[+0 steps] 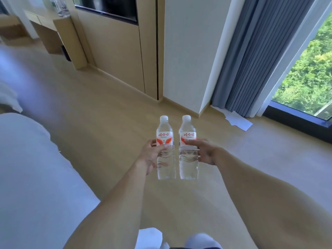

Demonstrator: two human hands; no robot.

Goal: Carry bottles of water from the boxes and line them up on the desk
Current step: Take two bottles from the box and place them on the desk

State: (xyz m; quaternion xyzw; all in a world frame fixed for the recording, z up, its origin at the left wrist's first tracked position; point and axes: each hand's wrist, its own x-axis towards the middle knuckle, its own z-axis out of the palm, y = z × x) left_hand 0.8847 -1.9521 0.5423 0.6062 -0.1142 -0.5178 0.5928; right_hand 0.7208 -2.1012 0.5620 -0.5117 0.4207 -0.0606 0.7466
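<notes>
I hold two clear water bottles upright, side by side, above the wooden floor. Each has a white cap and a red and white label. My left hand (pixel 152 155) grips the left bottle (pixel 165 150) around its middle. My right hand (pixel 203 151) grips the right bottle (pixel 187 150) the same way. The wooden desk (pixel 48 18) stands far off at the top left, with several clear bottles (pixel 61 6) blurred on its top. No boxes are in view.
A white bed (pixel 27 168) fills the left side. A wood-panelled wall with a dark screen (pixel 107 6) lies ahead. Grey curtains (pixel 251 56) and a large window (pixel 309 72) are on the right, with white paper (pixel 239 121) on the floor below.
</notes>
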